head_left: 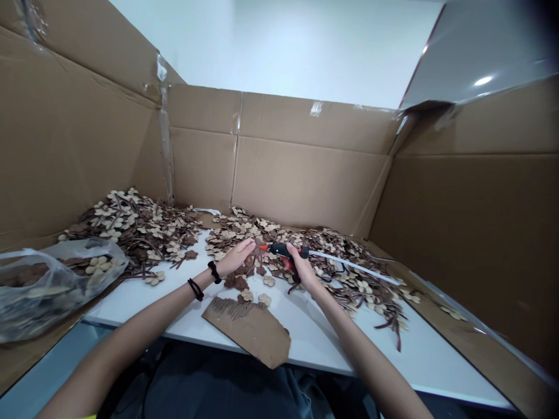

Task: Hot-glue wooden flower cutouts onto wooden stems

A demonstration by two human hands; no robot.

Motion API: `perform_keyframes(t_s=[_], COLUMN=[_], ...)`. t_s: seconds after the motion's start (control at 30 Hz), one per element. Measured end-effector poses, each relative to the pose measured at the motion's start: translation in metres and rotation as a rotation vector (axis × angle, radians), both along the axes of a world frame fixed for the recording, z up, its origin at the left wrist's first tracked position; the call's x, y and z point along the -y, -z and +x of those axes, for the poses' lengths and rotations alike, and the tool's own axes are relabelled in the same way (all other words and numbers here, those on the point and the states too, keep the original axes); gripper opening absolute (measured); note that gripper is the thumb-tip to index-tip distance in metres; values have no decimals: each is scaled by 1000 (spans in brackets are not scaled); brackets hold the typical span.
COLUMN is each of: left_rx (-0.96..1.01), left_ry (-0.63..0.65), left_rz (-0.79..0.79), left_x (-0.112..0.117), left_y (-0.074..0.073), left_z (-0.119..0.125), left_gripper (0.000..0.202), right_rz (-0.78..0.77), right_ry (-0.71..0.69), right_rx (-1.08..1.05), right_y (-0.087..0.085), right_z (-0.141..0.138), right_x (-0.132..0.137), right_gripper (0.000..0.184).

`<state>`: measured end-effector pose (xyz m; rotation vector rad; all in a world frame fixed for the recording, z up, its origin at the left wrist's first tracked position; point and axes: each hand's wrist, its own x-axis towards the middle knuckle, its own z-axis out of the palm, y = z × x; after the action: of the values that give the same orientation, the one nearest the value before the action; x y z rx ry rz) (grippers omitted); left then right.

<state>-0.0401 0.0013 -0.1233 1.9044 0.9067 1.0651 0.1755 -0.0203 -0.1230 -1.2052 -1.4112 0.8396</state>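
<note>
My right hand [301,265] is wrapped round the handle of a black and orange hot glue gun [279,250]. A long white glue stick [353,265] runs out of its back end to the right. The gun's orange nozzle points left, at the fingertips of my left hand [239,256]. Those fingers are pinched on a brown flower cutout [258,240], which partly hides behind the nozzle. Below the hands lie loose brown flowers [238,282] and cream flowers [264,299]. Near the table's front edge is a torn piece of cardboard [253,334].
Cardboard walls [305,169] enclose the white table [314,337] at the back and both sides. A heap of flowers and brown strips [135,227] stands at the left, another heap [345,262] along the back and right. A clear plastic bag [56,291] with flowers sits at far left.
</note>
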Motion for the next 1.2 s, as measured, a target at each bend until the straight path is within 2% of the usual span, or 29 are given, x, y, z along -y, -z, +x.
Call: perform_keyframes(t_s=[0.23, 0.37, 0.43, 0.53, 0.7, 0.8, 0.97, 1.13, 1.2], left_rx=[-55, -236, -288, -227, -86, -68, -111, -138, -179], left_ry=[-17, -179, -237, -166, 40, 129, 153, 143, 128], left_rz=[32, 224, 271, 191, -4, -63, -44, -62, -7], left_x=[4, 4, 4, 4, 6, 4, 0, 7, 10], left_y=[-4, 1, 3, 4, 5, 11, 20, 16, 16], left_z=[0, -2, -2, 1, 8, 10, 9, 11, 12], left_gripper=[32, 30, 27, 29, 28, 29, 31, 29, 27], right_rz=[23, 69, 83, 87, 106, 90, 30, 52, 62], right_ry=[-10, 58, 108, 93, -191, -178, -160, -180, -208], right_rx=[5, 106, 130, 98, 56, 14, -97, -100, -94], right_y=[-4, -6, -7, -8, -6, -3, 0, 1, 1], right_z=[-2, 1, 3, 2, -6, -10, -11, -10, -8], right_x=[2, 3, 5, 8, 11, 11, 11, 9, 7], right_gripper=[60, 55, 49, 40, 32, 29, 27, 23, 22])
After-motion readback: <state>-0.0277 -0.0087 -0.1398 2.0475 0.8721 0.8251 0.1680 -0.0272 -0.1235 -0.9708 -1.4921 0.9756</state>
